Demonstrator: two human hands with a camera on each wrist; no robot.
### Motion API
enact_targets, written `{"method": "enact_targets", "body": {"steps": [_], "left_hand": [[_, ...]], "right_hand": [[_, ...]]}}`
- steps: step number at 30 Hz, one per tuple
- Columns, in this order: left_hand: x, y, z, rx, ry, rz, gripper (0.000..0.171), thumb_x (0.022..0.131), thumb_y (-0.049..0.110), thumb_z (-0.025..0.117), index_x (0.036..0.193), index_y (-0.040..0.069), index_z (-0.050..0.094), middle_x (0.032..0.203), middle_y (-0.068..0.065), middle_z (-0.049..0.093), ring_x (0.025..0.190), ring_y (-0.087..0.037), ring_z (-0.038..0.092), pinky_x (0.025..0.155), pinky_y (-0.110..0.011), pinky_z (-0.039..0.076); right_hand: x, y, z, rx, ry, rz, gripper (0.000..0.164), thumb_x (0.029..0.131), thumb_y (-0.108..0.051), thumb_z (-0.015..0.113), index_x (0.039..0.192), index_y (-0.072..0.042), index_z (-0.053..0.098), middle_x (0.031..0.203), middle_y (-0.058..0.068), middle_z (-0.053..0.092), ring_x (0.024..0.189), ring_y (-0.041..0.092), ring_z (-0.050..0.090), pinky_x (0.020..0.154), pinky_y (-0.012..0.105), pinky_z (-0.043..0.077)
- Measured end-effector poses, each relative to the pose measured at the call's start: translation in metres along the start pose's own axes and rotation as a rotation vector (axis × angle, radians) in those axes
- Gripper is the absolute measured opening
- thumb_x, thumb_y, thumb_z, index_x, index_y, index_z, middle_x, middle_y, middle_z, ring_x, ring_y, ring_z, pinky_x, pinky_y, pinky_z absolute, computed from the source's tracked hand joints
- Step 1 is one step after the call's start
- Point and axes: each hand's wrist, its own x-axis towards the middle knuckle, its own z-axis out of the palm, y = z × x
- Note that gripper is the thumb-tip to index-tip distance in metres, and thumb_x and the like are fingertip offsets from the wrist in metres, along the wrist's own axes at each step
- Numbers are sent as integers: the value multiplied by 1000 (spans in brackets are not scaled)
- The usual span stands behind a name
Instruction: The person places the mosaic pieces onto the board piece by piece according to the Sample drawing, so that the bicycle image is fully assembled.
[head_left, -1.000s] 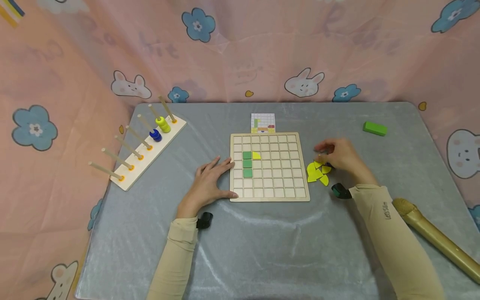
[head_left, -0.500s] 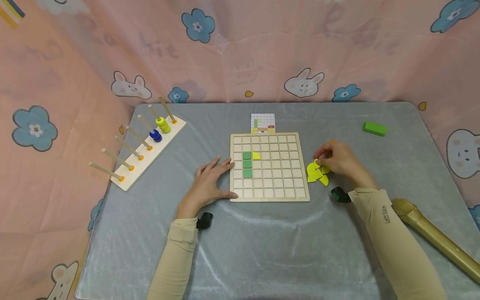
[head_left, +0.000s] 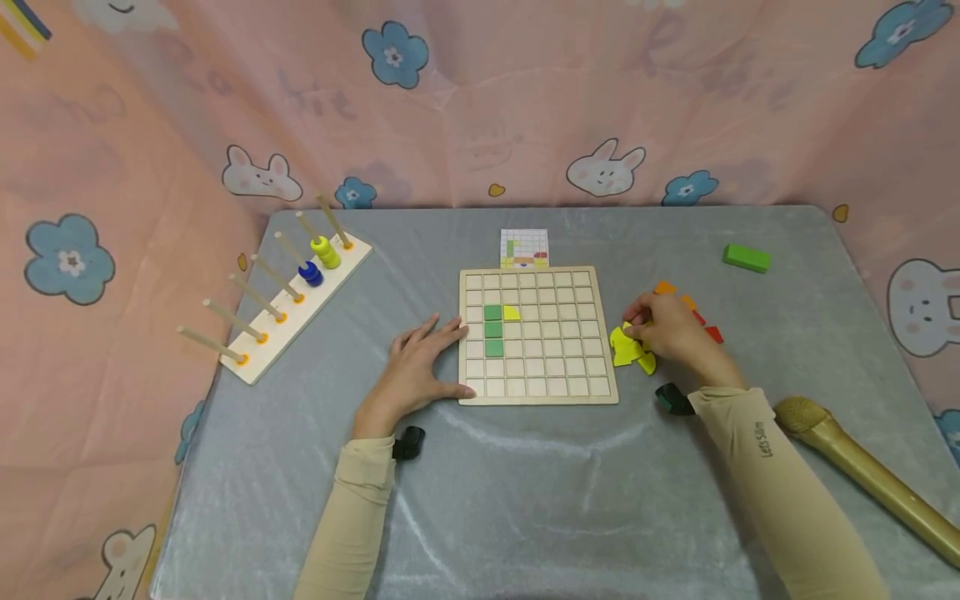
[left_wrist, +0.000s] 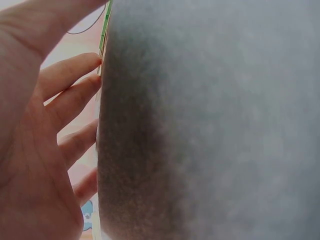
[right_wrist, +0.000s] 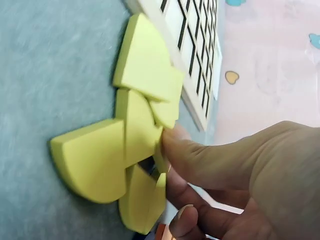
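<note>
Since the earlier frame, the right hand (head_left: 675, 335) is sitting slightly lower and further left, and orange pieces (head_left: 664, 287) and red pieces (head_left: 713, 334) are now showing beyond it. At centre right of the head view, yellow pieces (head_left: 623, 347) are lying in a heap just beside the grid board (head_left: 558, 367), which is occupying the middle. The right wrist view is revealing what the head view is hiding: thumb and finger are pinching a thin yellow piece (right_wrist: 159, 157), and the others are overlapping. The left hand (head_left: 411, 373) is spreading its fingers straight, touching the board's left side. The left wrist view is showing its palm, while blurred grey table (left_wrist: 235, 125) is filling the frame's right.
</note>
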Motion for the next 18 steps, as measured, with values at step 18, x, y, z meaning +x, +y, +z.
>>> {"method": "enact_targets", "body": {"steps": [18], "left_hand": [[0,-1,0,-1,-2,4,103,75,44,96,162,20,47,173,6,34,166,-28,19,127,-59,18]], "right_hand": [[1,-49,20,104,159,-158,17,102,-12,70,109,2,64,101,20,69,82,26,54,68,29,41]]}}
